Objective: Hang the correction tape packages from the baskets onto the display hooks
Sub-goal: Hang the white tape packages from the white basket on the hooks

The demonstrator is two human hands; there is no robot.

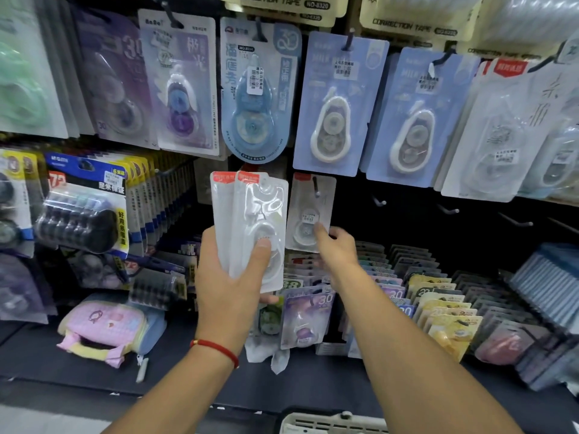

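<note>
Display wall (407, 195): dark backing, stocked in rows. Upper row, counted where fronts show: two lavender-blue carded correction tapes side by side (340, 104) and (413, 117), one blue round-bottomed pack (258, 92), two purple packs to its left (185, 86); white packs crowd the far right, count not readable. All hang long axis vertical, hang-hole up.

Empty hooks (448, 209): at least three bare pegs in the lower row, right of the hanging package.

Shelf bins (438, 292): upright files of small carded packs, too many and too blurred to count.

Pencil case (103, 327): one, pink and yellow, lying on the lower ledge at left.

Basket (332, 424): one, white, only its rim visible at the bottom edge.

Held packages (250, 227): two visible fronts, white card with red top tabs, overlapped in a fan; long axis near vertical, red tabs up. Gripped in the left hand (228, 274), thumb pressed across the front blister, fingers wrapped behind. A red cord circles that wrist.

Hanging package (310, 211): one, same white type, on a lower-row hook, long axis vertical, tab up. The right hand (338, 249) pinches its lower edge, fingertip on the blister front; the remaining fingers are curled.
</note>
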